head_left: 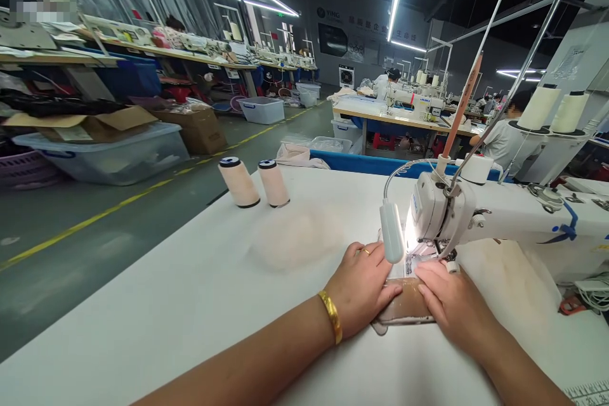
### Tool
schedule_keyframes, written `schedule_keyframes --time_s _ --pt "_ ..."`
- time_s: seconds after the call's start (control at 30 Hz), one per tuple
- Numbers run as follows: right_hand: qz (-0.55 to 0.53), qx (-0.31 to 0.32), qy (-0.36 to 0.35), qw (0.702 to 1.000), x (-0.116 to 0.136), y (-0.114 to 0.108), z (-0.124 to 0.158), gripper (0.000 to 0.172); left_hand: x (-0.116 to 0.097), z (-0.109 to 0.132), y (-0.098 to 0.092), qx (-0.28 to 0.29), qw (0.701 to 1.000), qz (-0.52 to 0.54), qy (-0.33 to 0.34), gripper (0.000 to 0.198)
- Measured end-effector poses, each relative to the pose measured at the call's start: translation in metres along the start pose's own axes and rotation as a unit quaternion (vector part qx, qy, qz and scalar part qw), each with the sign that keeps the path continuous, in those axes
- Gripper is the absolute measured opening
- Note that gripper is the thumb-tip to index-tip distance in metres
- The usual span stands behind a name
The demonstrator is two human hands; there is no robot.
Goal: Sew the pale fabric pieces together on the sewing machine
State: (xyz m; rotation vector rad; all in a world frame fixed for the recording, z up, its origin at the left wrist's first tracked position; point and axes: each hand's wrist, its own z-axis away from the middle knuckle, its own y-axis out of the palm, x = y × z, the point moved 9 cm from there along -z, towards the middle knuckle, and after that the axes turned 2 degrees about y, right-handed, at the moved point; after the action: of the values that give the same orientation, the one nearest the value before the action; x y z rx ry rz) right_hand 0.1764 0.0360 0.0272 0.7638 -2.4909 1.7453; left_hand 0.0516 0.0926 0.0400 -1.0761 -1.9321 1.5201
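Note:
A flat brown piece with a pale lower edge (408, 302) lies on the white table under the head of a white sewing machine (431, 206). My left hand (364, 285), with a gold bangle and a ring, rests flat on its left side, fingers stretched toward the needle area. On the right side my right hand (447, 295) lies with fingers extended, pressing near the presser foot (410, 263). Neither hand is wrapped around anything. A small lamp (391, 231) on a bendy arm lights the needle area and partly hides it.
Two peach thread cones (239, 183) stand at the table's far left edge. Cream thread cones (538, 108) sit on a stand at right. A ruler (587, 393) lies at the lower right corner. Other sewing tables (371, 108) and seated people are beyond the aisle.

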Motion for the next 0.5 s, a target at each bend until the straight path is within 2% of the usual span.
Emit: schedule_keyframes --time_s 0.07,0.2,0.27,0.33,0.4,0.43,0.5 --pt "-0.014 -0.013 -0.025 1.000 0.007 -0.003 0.001 0.028 -0.004 0.002 -0.005 -0.002 1.000 -0.007 0.022 0.021" --pt "-0.068 -0.045 -0.069 0.994 0.027 -0.009 -0.002 0.027 0.002 0.001 -0.023 -0.025 0.997 0.061 0.047 0.037" --pt "-0.092 -0.056 -0.083 0.991 0.037 -0.008 -0.005 0.029 0.010 -0.002 -0.032 -0.059 0.995 0.059 0.054 0.033" --pt "-0.108 -0.039 -0.106 0.988 0.049 -0.001 -0.006 0.033 0.009 -0.005 -0.030 -0.056 0.993 0.052 0.090 0.025" --pt "-0.118 -0.021 -0.138 0.983 0.058 0.007 0.000 0.036 0.001 -0.002 -0.017 0.006 0.992 0.046 0.119 0.012" --pt "-0.122 -0.029 -0.155 0.980 0.059 0.009 0.006 0.036 -0.002 0.001 -0.009 0.049 0.993 0.022 0.107 0.009" --pt "-0.118 -0.059 -0.172 0.976 0.051 0.014 0.017 0.041 -0.005 0.012 0.002 0.129 0.991 -0.017 0.039 0.021"
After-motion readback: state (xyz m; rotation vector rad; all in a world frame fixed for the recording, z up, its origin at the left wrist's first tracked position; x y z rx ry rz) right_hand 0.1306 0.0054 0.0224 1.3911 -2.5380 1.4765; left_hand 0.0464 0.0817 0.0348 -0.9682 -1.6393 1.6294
